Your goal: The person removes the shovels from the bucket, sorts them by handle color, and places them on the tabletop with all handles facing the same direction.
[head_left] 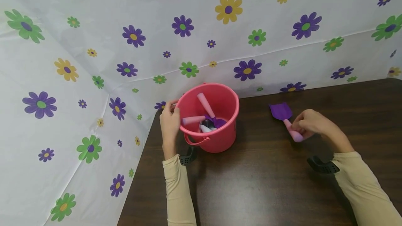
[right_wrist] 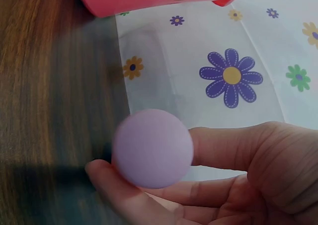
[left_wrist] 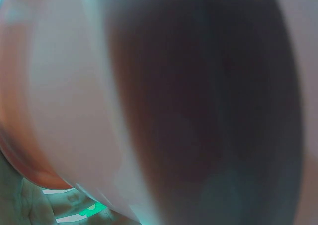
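Note:
A pink bucket point(head_left: 221, 141) leans slightly toward me at the table's far left. My left hand point(head_left: 170, 121) holds its left rim; in the left wrist view, some fingers point(left_wrist: 69, 202) show below the blurred bucket. Inside lie several toy tools, among them a pink-handled one point(head_left: 206, 105) with a purple end and another pink handle point(head_left: 193, 119). To the right, my right hand point(head_left: 309, 125) pinches the pink handle of a toy shovel point(head_left: 280, 111) with a purple blade. Its rounded lilac handle end faces the right wrist camera, between thumb and fingers point(right_wrist: 218, 148).
The dark wooden table point(head_left: 238, 191) runs below and to the right of the bucket. A white flower-patterned sheet point(head_left: 201, 34) hangs behind and on the left. Dark wrist mounts point(head_left: 323, 166) sit on both forearms.

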Demonstrator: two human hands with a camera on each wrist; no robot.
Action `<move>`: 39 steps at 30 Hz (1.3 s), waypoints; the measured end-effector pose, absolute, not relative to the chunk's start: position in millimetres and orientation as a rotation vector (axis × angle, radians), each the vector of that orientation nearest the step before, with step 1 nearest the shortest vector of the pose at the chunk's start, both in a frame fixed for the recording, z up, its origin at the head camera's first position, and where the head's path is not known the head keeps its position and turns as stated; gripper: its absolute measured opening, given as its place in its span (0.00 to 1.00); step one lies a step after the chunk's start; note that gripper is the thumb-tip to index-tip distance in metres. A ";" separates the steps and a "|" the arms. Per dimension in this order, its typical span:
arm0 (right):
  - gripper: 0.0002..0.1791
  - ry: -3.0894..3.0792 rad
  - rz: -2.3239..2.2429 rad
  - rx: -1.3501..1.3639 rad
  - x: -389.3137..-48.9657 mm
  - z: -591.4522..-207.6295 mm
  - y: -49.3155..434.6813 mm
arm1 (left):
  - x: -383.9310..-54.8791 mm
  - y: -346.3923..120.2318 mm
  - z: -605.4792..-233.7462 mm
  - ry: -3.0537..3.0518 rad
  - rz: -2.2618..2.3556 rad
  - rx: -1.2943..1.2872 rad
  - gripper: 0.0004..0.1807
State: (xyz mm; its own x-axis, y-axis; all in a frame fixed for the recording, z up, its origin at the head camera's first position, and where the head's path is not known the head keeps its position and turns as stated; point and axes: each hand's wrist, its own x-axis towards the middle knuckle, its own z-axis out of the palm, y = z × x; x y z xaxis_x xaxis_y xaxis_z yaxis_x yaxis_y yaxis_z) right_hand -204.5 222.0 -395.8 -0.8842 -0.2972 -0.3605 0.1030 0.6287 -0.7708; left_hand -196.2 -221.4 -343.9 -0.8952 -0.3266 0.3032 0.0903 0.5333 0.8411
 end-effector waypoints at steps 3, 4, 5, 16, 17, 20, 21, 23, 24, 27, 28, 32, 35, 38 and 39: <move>0.19 2.373 -1.156 -0.165 -205.9 -397.9 223.3 | -196.6 -220.8 -342.8 -2.347 -1.326 0.190 0.21; 0.18 2.367 -1.153 -0.170 -206.0 -398.3 223.6 | -196.8 -220.6 -342.6 -2.346 -1.328 0.191 0.21; 0.17 2.363 -1.148 -0.177 -206.2 -398.8 224.3 | -197.0 -220.5 -342.4 -2.345 -1.330 0.193 0.21; 0.18 2.314 -1.155 -0.198 -207.3 -402.4 229.7 | -199.0 -220.3 -341.9 -2.350 -1.322 0.193 0.21; 0.18 2.311 -1.160 -0.195 -207.3 -402.4 229.7 | -198.8 -220.3 -342.0 -2.349 -1.322 0.193 0.21; 0.19 2.300 -1.178 -0.189 -207.4 -402.4 229.2 | -198.3 -220.5 -342.3 -2.348 -1.324 0.196 0.21; 0.19 2.297 -1.182 -0.190 -207.5 -402.4 229.1 | -198.1 -220.6 -342.3 -2.347 -1.324 0.198 0.21; 0.20 2.294 -1.185 -0.186 -207.8 -402.3 229.2 | -197.7 -220.8 -342.3 -2.346 -1.328 0.199 0.21; 0.20 2.293 -1.185 -0.186 -208.0 -402.2 229.4 | -197.6 -220.9 -342.4 -2.347 -1.329 0.201 0.21; 0.19 2.291 -1.189 -0.179 -208.6 -402.5 230.0 | -197.5 -221.4 -342.8 -2.346 -1.327 0.200 0.21; 0.19 2.288 -1.192 -0.174 -208.8 -402.7 230.2 | -197.5 -221.5 -343.0 -2.344 -1.328 0.198 0.21; 0.18 2.281 -1.204 -0.162 -208.9 -403.5 230.1 | -197.8 -221.5 -343.9 -2.341 -1.314 0.193 0.21; 0.20 2.280 -1.214 -0.158 -207.7 -403.8 229.6 | -197.7 -221.3 -344.3 -2.343 -1.307 0.192 0.21; 0.23 2.283 -1.215 -0.158 -206.7 -403.4 228.9 | -197.6 -220.9 -344.6 -2.342 -1.311 0.190 0.21; 0.24 2.281 -1.216 -0.155 -206.7 -403.3 228.8 | -197.5 -220.7 -344.6 -2.340 -1.314 0.190 0.21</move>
